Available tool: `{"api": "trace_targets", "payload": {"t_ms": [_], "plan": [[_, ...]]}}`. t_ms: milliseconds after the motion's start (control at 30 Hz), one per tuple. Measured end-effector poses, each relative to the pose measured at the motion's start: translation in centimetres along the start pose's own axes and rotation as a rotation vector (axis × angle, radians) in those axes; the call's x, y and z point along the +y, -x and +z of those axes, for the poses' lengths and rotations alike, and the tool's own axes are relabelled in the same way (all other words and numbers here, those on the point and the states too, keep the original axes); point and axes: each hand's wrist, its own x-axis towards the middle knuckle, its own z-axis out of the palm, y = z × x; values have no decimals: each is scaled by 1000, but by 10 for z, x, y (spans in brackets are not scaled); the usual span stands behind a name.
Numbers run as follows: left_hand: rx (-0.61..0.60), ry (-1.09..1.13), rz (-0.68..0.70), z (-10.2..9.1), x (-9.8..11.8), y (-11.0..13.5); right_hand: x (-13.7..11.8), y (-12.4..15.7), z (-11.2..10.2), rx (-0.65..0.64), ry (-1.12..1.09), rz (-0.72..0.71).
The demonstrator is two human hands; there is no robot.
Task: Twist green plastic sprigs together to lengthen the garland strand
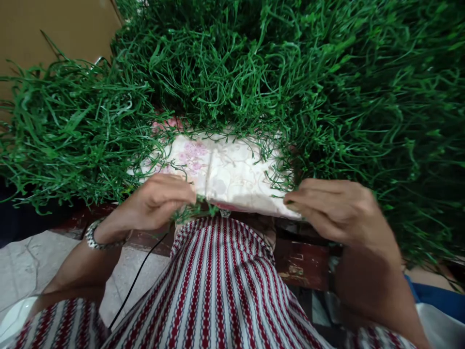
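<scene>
My left hand is closed in a pinch near the front edge of a flower-patterned white cloth. A small green plastic-looking sprig sticks out from under its fingers. At the cloth's right front corner, my right hand has its fingertips pressed together. What lies between those fingertips, if anything, is too small to make out. Loose green stems lie over the cloth's edges near both hands.
A big heap of green artificial stems fills the back and right. Another bunch spreads out at the left. A brown panel stands at the back left. A black cable hangs beside my striped garment.
</scene>
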Motion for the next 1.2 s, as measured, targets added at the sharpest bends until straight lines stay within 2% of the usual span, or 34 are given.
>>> {"api": "trace_targets", "payload": {"t_ms": [33,67,200,267,333,367,400,500,567,700,800,900,1200], "plan": [[76,-21,-57,1,-2,-1,-1,1,-2,30,1,26],[99,-32,-109,4,-4,-2,-4,1,-4,59,4,51],[135,22,-315,26,-7,-16,-25,-13,-4,228,75,130],[155,70,-378,34,-6,-22,-35,-24,6,343,144,134],[168,116,-400,38,-5,-26,-39,-35,23,430,193,66],[187,136,-405,39,-5,-27,-38,-39,34,444,191,0],[211,154,-413,40,-5,-27,-35,-43,46,445,202,2],[284,195,-432,42,-5,-26,-21,-47,74,439,202,75],[315,232,-451,44,-6,-24,-14,-46,84,452,176,100],[413,328,-513,48,-7,-23,-14,-41,90,547,145,101],[463,372,-488,49,-7,-24,-18,-41,92,539,119,88],[451,358,-445,49,-8,-24,-19,-42,93,558,111,49],[387,381,-496,48,-5,-23,-11,-42,96,563,193,-73]]}}
